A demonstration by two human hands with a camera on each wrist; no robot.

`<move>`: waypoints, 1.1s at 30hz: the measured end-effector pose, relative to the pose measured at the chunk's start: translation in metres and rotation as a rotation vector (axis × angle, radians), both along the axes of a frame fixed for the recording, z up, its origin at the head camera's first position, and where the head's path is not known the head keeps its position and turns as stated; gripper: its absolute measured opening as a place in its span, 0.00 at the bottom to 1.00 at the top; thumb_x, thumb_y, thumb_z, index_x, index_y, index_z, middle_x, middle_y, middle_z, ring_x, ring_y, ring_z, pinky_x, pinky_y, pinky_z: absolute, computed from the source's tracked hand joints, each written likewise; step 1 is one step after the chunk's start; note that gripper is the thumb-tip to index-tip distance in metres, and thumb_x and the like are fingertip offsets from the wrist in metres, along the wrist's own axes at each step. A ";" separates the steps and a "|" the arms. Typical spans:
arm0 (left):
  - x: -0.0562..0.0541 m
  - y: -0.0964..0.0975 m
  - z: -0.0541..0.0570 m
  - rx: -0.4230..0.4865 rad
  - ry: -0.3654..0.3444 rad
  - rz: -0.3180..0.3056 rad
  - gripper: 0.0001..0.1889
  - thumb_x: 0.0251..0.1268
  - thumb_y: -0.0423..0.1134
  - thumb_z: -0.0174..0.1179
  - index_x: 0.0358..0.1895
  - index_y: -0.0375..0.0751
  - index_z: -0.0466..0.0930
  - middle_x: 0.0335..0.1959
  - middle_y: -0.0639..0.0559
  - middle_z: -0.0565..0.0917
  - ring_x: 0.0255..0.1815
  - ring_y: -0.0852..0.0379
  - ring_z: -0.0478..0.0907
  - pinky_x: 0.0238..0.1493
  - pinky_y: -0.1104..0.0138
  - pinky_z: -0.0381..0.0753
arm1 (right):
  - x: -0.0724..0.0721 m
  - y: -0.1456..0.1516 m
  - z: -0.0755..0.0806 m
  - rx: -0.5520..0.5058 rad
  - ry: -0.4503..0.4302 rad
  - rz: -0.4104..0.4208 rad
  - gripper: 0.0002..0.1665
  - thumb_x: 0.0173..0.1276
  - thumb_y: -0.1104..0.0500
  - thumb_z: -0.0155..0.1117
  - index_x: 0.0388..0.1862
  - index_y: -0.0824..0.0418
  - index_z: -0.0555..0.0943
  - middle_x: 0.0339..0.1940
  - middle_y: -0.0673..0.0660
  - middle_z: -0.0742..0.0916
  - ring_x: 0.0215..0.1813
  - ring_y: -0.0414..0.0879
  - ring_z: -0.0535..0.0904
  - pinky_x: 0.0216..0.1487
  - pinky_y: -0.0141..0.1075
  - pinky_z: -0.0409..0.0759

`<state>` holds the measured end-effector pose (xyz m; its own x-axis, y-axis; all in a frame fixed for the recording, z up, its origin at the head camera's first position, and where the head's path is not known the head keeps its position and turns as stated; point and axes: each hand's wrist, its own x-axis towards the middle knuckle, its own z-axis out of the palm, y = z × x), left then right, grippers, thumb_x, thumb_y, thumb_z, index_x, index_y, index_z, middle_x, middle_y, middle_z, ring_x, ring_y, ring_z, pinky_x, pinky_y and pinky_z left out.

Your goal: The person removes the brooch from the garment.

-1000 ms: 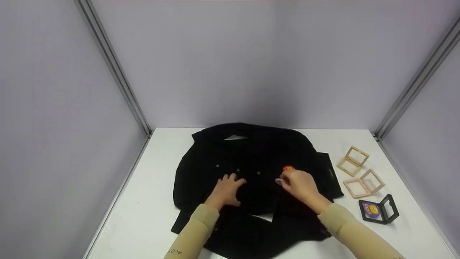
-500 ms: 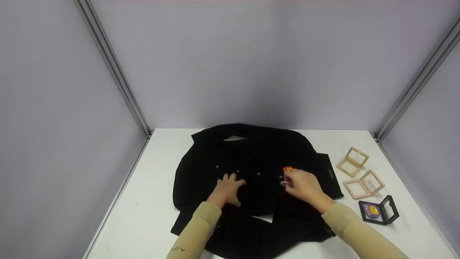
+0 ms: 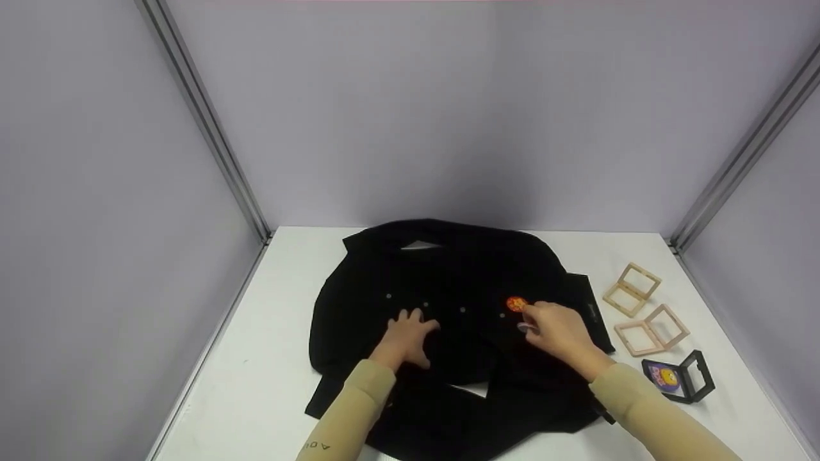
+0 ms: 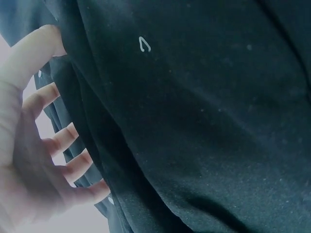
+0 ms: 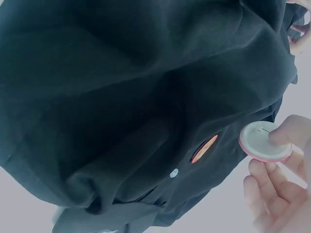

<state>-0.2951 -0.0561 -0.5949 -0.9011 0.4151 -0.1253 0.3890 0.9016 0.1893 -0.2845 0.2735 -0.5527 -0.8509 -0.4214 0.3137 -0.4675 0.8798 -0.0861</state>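
Note:
A black button-up garment (image 3: 448, 269) lies spread over the white table, with small round buttons (image 3: 462, 310) across its middle. My left hand (image 3: 405, 339) rests on the cloth, fingers spread and slightly bent; its fingertips meet the fabric in the left wrist view. Over the garment's right part, my right hand (image 3: 558, 328) pinches a round pin badge (image 5: 260, 141) between thumb and fingers. The badge's white back and its pin face the right wrist camera; its front is hidden there. Just beyond that hand, an orange-red round badge (image 3: 516, 303) sits on the cloth near a button.
Along the table's right side stand a light wooden display frame (image 3: 633, 292), a pale pink one (image 3: 652, 336) and a black one (image 3: 687, 384), all opened. A purple and yellow badge (image 3: 668, 378) lies in the black frame. Grey walls (image 3: 410, 115) enclose the table.
My right hand has moved right with the pin badge, away from the orange-red badge, which now shows more fully. My left hand has stayed in place.

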 end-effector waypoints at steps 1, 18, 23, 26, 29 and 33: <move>0.000 0.000 0.000 0.001 -0.002 0.002 0.43 0.44 0.48 0.85 0.69 0.58 0.79 0.71 0.41 0.75 0.71 0.35 0.72 0.67 0.36 0.77 | 0.000 0.002 0.000 0.003 -0.001 -0.003 0.14 0.48 0.64 0.75 0.25 0.54 0.76 0.22 0.49 0.79 0.22 0.44 0.71 0.23 0.42 0.72; 0.004 0.002 0.001 0.012 -0.003 0.015 0.39 0.45 0.47 0.85 0.66 0.57 0.81 0.67 0.42 0.77 0.68 0.37 0.73 0.66 0.36 0.78 | 0.003 0.028 -0.004 0.049 0.041 -0.029 0.14 0.49 0.65 0.76 0.24 0.55 0.76 0.21 0.51 0.78 0.22 0.48 0.74 0.23 0.45 0.74; 0.003 0.001 0.002 0.010 -0.017 0.016 0.38 0.47 0.47 0.85 0.67 0.58 0.82 0.68 0.43 0.77 0.69 0.37 0.73 0.67 0.36 0.78 | 0.003 0.038 -0.003 0.041 0.054 -0.042 0.16 0.54 0.62 0.80 0.24 0.56 0.76 0.21 0.53 0.79 0.23 0.52 0.77 0.24 0.48 0.75; 0.001 0.001 0.004 0.009 -0.012 0.013 0.38 0.47 0.48 0.85 0.66 0.58 0.82 0.67 0.43 0.77 0.69 0.37 0.74 0.66 0.36 0.78 | 0.001 0.045 -0.001 0.028 0.047 -0.058 0.18 0.57 0.62 0.79 0.23 0.56 0.75 0.21 0.53 0.79 0.23 0.52 0.76 0.23 0.48 0.74; 0.000 0.000 0.005 0.018 -0.011 0.015 0.38 0.45 0.48 0.86 0.66 0.58 0.83 0.67 0.43 0.77 0.69 0.36 0.74 0.66 0.35 0.78 | 0.000 0.052 0.000 0.017 0.046 -0.073 0.18 0.58 0.62 0.79 0.23 0.57 0.75 0.21 0.55 0.79 0.23 0.53 0.76 0.22 0.49 0.74; 0.001 0.000 0.005 0.027 -0.011 0.018 0.38 0.44 0.48 0.86 0.65 0.58 0.83 0.67 0.43 0.77 0.69 0.36 0.74 0.67 0.35 0.77 | -0.001 0.063 0.000 0.017 0.056 -0.089 0.16 0.57 0.63 0.79 0.24 0.58 0.76 0.21 0.56 0.80 0.22 0.54 0.77 0.22 0.49 0.74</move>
